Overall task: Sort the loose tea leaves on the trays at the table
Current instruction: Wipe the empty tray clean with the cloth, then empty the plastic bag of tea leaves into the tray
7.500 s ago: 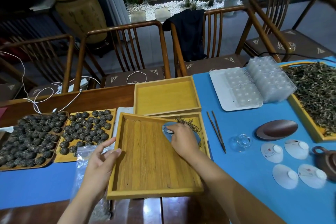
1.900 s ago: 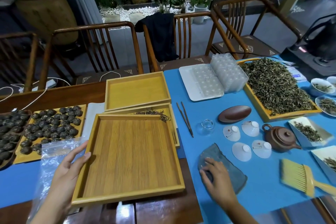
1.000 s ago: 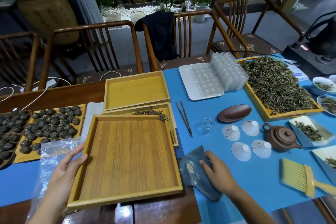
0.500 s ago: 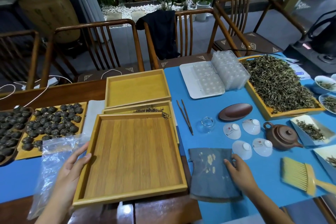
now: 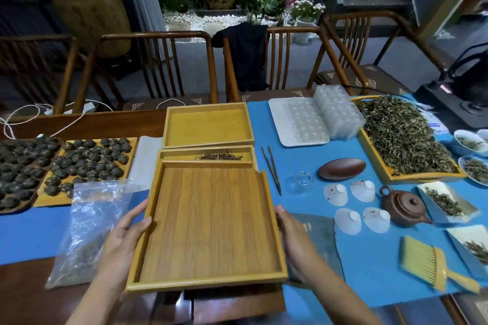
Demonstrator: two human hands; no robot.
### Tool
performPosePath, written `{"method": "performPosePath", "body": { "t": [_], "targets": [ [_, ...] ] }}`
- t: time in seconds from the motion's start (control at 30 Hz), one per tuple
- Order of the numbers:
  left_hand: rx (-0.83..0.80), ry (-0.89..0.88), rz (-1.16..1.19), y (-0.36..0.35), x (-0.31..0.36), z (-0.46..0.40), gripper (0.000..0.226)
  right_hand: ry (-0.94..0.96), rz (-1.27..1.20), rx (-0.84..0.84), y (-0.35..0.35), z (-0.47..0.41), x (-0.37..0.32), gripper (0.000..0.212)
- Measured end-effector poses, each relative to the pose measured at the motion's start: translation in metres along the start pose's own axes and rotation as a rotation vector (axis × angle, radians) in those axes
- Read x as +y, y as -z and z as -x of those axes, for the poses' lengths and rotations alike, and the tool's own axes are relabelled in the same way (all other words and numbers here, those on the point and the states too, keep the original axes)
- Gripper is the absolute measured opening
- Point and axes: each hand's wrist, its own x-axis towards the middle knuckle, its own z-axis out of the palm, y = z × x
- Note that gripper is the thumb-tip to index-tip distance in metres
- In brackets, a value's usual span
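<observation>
An empty bamboo tray (image 5: 208, 224) lies in front of me, its near edge over the table's front. My left hand (image 5: 124, 235) grips its left rim and my right hand (image 5: 293, 240) grips its right rim. Partly under its far end sits a second tray (image 5: 169, 153) holding a small pile of loose tea leaves (image 5: 219, 157). Behind that stands a third, empty tray (image 5: 208, 124). At the far right a large tray (image 5: 380, 177) is heaped with loose tea leaves (image 5: 404, 134).
Two trays of tea balls (image 5: 87, 161) sit at the left, a clear plastic bag (image 5: 89, 229) beside my left hand. A grey cloth (image 5: 319, 235) lies by my right hand. Tongs (image 5: 272, 169), a glass cup (image 5: 299, 182), white cups (image 5: 348, 219), teapot (image 5: 401, 206), brush (image 5: 427, 264) and leaf dishes crowd the right.
My right hand has let go of the grey cloth, now lying flat on the blue mat, and moved left to take the tray's right rim. My left hand stays on the left rim.
</observation>
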Motion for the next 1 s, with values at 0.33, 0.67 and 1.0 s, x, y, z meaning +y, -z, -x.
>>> {"method": "performPosePath", "body": {
  "t": [0.33,0.67,1.0],
  "targets": [
    [-0.011,0.026,0.142,0.025,-0.048,0.066,0.033,0.146,0.165,-0.071,0.004,0.035,0.026,0.028],
    [0.005,0.11,0.08,0.044,-0.115,0.105,0.03,0.265,0.393,-0.064,0.013,0.051,0.107,0.023],
    [-0.015,0.095,-0.036,0.036,-0.13,0.077,0.033,0.367,0.677,0.004,-0.003,0.025,0.123,0.029]
  ]
}}
